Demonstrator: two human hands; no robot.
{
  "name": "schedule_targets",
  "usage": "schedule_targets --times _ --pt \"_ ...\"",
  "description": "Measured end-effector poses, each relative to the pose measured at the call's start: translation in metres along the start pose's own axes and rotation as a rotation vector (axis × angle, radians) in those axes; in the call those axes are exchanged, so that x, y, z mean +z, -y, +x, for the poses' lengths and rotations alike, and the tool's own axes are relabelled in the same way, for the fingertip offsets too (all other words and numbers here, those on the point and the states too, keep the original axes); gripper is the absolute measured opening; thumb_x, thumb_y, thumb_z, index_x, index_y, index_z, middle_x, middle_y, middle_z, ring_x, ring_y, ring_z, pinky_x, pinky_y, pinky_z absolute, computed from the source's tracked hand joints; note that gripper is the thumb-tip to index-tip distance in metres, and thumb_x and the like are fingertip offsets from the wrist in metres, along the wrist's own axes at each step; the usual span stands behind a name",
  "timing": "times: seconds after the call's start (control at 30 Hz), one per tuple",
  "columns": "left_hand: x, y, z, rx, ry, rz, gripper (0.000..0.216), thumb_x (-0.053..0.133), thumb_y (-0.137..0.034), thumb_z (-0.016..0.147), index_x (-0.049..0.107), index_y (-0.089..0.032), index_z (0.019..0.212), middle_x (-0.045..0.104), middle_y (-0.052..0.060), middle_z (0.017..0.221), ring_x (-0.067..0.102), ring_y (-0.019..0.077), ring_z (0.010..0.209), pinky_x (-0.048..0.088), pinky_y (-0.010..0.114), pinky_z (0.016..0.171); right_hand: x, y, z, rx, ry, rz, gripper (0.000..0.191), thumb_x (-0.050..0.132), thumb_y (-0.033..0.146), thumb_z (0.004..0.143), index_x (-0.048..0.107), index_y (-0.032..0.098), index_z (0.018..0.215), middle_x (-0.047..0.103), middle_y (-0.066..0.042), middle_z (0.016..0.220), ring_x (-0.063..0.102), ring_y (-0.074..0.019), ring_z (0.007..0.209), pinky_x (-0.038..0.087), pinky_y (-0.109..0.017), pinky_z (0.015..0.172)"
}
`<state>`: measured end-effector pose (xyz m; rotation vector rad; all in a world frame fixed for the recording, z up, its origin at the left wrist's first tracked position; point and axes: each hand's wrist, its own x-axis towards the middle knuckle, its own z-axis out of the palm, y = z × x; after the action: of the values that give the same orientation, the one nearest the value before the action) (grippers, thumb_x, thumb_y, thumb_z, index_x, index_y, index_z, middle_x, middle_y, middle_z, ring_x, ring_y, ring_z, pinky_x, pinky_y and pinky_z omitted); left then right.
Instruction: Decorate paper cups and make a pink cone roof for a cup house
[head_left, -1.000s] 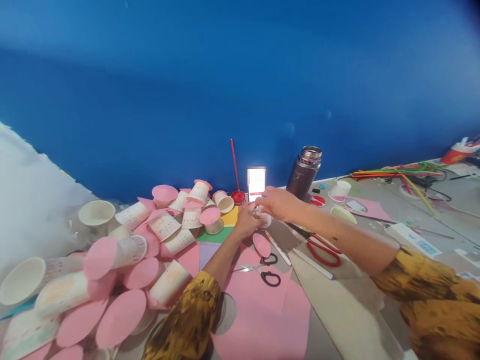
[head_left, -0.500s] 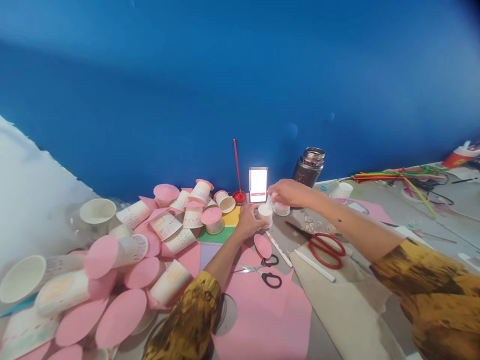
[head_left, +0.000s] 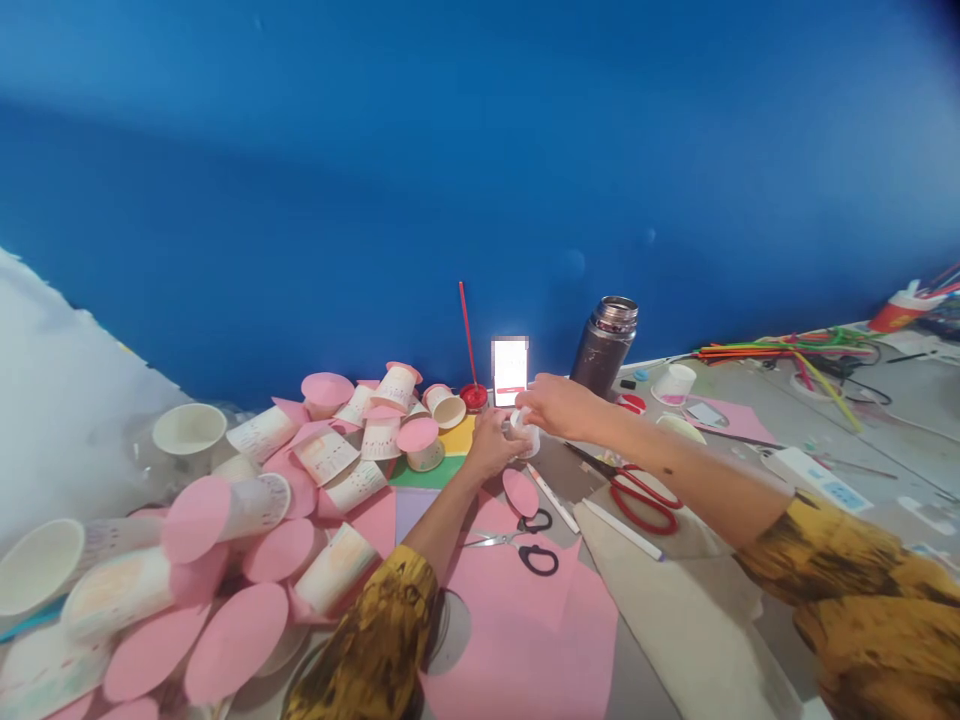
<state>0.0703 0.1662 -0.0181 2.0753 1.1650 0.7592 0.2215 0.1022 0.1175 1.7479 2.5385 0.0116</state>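
A small white paper cup stands upright on the table, partly covered by my hands. My left hand curls around its left side and grips it. Over the cup's top, my right hand is closed in a pinch; a whitish bit shows at its fingertips, too small to name. Just behind both hands a lit phone leans upright. Close in front lie a pink paper oval, a white marker and black-handled scissors.
Many paper cups with pink discs pile up at left. Red-handled scissors, another white pen and a beige cloth lie at right. A dark thermos stands behind my right arm. Pink paper covers the front.
My right hand has moved left and down, from beside the cup's rim to over its top. My left hand keeps its hold. The view has shifted slightly.
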Motion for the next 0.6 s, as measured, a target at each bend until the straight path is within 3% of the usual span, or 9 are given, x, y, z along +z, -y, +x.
schedule_targets --times 0.27,0.6 --pt "0.0 0.0 0.0 -0.019 -0.002 -0.003 0.055 0.088 -0.028 0.06 0.072 -0.017 0.111 0.067 0.009 0.113 0.059 0.0286 0.112 0.046 0.041 0.101 -0.005 -0.011 0.031 0.022 0.056 -0.059 0.021 0.064 0.018 0.095 0.077 0.017 0.111 0.078 -0.014 0.112 0.069 -0.0265 0.109 0.044 -0.028 0.078" --pt "0.003 0.0 0.0 -0.015 -0.013 -0.009 0.052 0.089 -0.031 0.059 0.074 -0.021 0.108 0.068 0.007 0.112 0.059 0.0289 0.11 0.048 0.043 0.1 -0.006 -0.026 -0.01 0.08 0.022 -0.007 0.025 0.056 0.024 0.101 0.075 0.018 0.116 0.079 -0.011 0.109 0.069 -0.0263 0.109 0.044 -0.029 0.083"
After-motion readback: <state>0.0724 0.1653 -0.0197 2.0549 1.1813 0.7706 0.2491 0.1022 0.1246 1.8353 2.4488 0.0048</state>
